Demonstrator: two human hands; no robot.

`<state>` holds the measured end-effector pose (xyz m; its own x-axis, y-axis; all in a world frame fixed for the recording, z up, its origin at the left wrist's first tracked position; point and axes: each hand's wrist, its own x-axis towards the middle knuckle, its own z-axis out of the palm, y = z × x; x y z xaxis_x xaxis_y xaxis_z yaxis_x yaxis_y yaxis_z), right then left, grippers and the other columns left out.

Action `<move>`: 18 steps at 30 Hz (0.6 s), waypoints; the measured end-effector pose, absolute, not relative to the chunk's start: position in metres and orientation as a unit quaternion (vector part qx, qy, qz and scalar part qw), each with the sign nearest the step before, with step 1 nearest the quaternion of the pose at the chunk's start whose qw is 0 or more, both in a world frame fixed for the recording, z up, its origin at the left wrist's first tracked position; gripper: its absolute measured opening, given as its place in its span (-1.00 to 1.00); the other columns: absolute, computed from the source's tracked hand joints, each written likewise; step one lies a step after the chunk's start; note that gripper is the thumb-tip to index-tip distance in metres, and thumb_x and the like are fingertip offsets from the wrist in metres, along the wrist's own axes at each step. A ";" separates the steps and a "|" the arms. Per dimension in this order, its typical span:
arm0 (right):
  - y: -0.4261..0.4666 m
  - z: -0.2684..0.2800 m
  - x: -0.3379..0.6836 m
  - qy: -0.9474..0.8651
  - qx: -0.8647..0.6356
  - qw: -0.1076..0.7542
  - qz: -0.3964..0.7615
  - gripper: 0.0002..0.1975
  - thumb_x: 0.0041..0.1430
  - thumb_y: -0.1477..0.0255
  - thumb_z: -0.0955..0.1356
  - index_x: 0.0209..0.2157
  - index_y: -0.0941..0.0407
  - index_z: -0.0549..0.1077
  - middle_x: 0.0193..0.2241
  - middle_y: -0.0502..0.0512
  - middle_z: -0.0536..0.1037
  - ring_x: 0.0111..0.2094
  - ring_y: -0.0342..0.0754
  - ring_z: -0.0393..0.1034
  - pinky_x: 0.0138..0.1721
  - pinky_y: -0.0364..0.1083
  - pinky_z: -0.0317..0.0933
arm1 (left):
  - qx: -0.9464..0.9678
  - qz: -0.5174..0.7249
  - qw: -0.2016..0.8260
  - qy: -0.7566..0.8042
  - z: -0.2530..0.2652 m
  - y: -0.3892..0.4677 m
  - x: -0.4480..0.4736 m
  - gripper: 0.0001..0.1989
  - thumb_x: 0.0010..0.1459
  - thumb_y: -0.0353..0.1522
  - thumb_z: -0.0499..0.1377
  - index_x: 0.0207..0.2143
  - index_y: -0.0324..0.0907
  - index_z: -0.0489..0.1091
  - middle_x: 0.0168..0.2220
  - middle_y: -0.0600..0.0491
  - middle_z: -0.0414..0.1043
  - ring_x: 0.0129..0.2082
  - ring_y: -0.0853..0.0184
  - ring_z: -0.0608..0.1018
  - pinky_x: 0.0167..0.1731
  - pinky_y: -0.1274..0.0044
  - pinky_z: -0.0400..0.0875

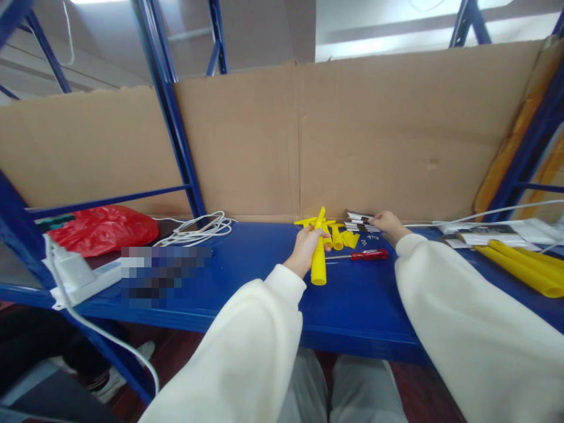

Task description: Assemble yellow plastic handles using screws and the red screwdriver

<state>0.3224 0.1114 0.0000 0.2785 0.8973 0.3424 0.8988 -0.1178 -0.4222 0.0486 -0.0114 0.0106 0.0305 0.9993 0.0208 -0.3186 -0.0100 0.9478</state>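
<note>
My left hand (304, 251) is closed around a yellow plastic tube (318, 264), which points away from me with its open round end near me. Behind it lie several small yellow plastic pieces (337, 238), some of them T-shaped. My right hand (390, 223) reaches to the back of the shelf, fingers pinched at the edge of a stack of black-and-white printed cards (356, 221). How many cards it grips is hidden. Small metal screws (369, 238) lie scattered below that hand. A screwdriver (369, 254) with a red handle rests nearer to me, between my forearms.
Long yellow tubes (524, 267) and flat printed packets (502, 234) lie at right. At left are a red plastic bag (110, 229), coiled white cable (207, 229) and a white power strip (94, 282). Cardboard (374, 135) walls the back. A person's shoe (108, 385) shows below left.
</note>
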 end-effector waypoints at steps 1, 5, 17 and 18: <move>0.111 0.001 0.322 -0.600 -0.748 0.284 0.000 -0.79 0.14 0.32 0.43 -0.46 0.15 0.60 -0.56 0.23 0.58 -0.31 0.15 0.57 -0.33 -0.08 0.33 | 0.426 0.570 0.578 0.400 0.011 -0.012 0.049 -0.79 -0.11 -0.65 0.21 -0.38 -0.28 0.40 -0.52 0.10 0.44 -0.76 0.49 0.36 -0.69 0.59 0.26; 0.112 0.002 0.317 -0.592 -0.753 0.287 -0.010 -0.76 0.15 0.30 0.43 -0.49 0.16 0.59 -0.54 0.25 0.58 -0.28 0.17 0.57 -0.32 -0.07 0.34 | 0.434 0.561 0.573 0.410 0.010 -0.012 0.049 -0.77 -0.09 -0.63 0.21 -0.32 -0.31 0.43 -0.49 0.05 0.47 -0.74 0.47 0.38 -0.65 0.57 0.29; 0.107 -0.003 0.313 -0.578 -0.737 0.350 -0.002 -0.94 0.05 0.55 0.41 -0.44 0.16 0.58 -0.40 0.22 0.64 -0.21 0.10 0.56 -0.18 -0.09 0.34 | 0.438 0.554 0.578 0.408 0.012 -0.016 0.049 -0.77 -0.09 -0.65 0.19 -0.33 -0.28 0.40 -0.54 0.10 0.44 -0.76 0.46 0.37 -0.66 0.57 0.25; 0.106 -0.003 0.312 -0.581 -0.735 0.350 0.002 -0.94 0.06 0.54 0.40 -0.43 0.16 0.57 -0.38 0.23 0.64 -0.20 0.10 0.55 -0.18 -0.09 0.34 | 0.436 0.553 0.578 0.411 0.011 -0.015 0.049 -0.77 -0.09 -0.64 0.19 -0.33 -0.27 0.40 -0.54 0.10 0.44 -0.76 0.46 0.37 -0.67 0.57 0.24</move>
